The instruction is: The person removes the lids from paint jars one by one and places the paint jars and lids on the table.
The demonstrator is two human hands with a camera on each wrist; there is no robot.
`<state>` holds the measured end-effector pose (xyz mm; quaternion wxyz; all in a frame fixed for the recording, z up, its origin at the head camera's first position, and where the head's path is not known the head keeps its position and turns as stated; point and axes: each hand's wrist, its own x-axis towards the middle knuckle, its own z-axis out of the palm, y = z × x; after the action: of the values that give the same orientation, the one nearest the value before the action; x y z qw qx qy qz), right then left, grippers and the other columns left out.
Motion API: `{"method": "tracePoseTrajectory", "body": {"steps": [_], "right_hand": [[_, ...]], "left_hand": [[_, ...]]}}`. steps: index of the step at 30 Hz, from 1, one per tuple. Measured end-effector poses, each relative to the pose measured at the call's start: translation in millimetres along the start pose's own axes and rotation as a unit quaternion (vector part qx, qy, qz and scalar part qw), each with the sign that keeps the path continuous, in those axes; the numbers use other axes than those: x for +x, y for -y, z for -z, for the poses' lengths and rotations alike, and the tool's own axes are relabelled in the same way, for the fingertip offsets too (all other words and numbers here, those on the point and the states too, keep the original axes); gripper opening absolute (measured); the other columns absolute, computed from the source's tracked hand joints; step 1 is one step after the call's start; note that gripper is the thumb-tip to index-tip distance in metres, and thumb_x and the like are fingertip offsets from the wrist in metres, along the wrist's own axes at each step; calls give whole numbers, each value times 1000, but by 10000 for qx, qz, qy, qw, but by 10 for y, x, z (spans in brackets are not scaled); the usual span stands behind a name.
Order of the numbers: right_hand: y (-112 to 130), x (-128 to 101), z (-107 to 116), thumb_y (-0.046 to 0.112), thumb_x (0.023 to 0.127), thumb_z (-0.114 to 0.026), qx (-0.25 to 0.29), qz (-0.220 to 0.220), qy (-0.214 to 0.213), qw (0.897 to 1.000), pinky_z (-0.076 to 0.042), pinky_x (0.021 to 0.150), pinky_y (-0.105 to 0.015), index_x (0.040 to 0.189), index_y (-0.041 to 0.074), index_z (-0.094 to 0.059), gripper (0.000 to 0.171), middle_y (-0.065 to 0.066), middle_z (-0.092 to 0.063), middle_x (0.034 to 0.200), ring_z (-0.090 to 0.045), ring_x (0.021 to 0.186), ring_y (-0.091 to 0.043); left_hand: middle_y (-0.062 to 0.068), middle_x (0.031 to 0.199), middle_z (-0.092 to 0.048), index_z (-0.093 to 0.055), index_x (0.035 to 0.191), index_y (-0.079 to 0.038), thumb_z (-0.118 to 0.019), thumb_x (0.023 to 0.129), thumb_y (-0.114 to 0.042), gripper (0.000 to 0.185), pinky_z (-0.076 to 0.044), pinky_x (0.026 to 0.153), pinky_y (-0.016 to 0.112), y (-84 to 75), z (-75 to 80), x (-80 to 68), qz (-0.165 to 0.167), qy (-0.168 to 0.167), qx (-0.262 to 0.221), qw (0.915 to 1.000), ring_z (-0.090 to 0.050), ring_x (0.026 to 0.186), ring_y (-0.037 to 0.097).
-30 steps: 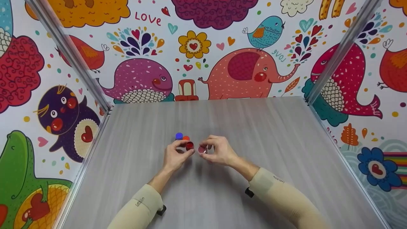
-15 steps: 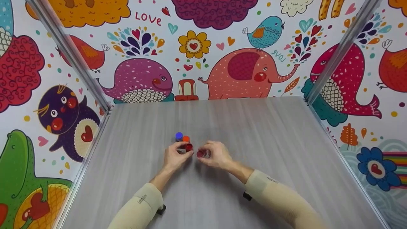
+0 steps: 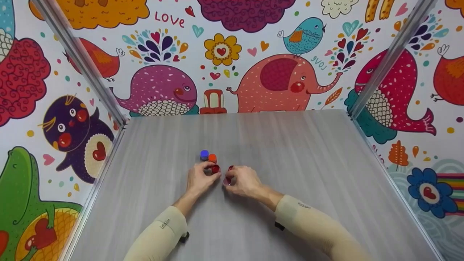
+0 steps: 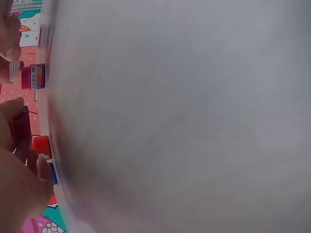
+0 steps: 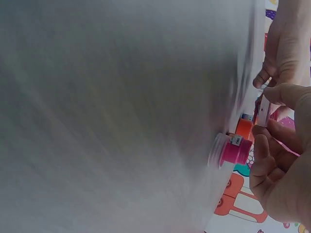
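In the head view my left hand (image 3: 198,180) grips a small dark red jar (image 3: 215,169) between thumb and fingers. To its right my right hand (image 3: 245,181) pinches a clear round lid (image 3: 227,181) by its edge. A bright pink jar (image 5: 237,151) stands on the table beside the right hand, mostly covered by the fingers in the head view. Near that pink jar, a second clear disc (image 5: 216,150) lies on the table in the right wrist view. Just beyond the left hand are an orange-capped jar (image 3: 212,158) and a blue-capped jar (image 3: 204,155).
The grey table (image 3: 290,145) is bounded by walls with printed animals at the back and both sides. Metal posts rise at the back left (image 3: 90,72) and back right (image 3: 384,69) corners.
My right hand has drawn slightly toward me and left with the clear lid, which now sits lower in view. Red of a jar shows behind its fingers. The left hand has barely shifted.
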<state>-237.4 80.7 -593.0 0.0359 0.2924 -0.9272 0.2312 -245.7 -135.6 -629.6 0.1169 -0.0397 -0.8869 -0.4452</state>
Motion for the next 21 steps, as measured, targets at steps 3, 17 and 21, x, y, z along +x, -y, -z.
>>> {"method": "tracePoseTrajectory", "body": {"steps": [3, 17, 21], "right_hand": [[6, 3, -36, 30, 92, -89, -121, -16, -8, 9999, -63, 71, -35, 99, 16, -85, 16, -1, -81, 93, -74, 81, -15], [24, 15, -94, 32, 94, -89, -207, -335, 90, 9992, -65, 75, -40, 101, 14, -87, 19, -2, -82, 95, -76, 84, -19], [30, 16, -105, 35, 91, -93, -260, -445, 121, 9986, -66, 74, -42, 97, 14, -87, 23, -3, -82, 94, -77, 84, -22]], "left_hand": [[8, 109, -86, -86, 111, -11, -100, 83, -20, 32, -59, 98, 53, 19, -22, 15, 16, -53, 55, 10000, -76, 108, 31], [10, 108, -86, -86, 110, -7, -100, 83, -22, 34, -56, 100, 54, 26, -102, 17, -222, -49, 378, 9990, -72, 106, 33], [12, 109, -86, -86, 111, -6, -100, 84, -21, 34, -56, 100, 54, 15, -117, 15, -261, 48, 411, 9988, -70, 106, 33]]}}
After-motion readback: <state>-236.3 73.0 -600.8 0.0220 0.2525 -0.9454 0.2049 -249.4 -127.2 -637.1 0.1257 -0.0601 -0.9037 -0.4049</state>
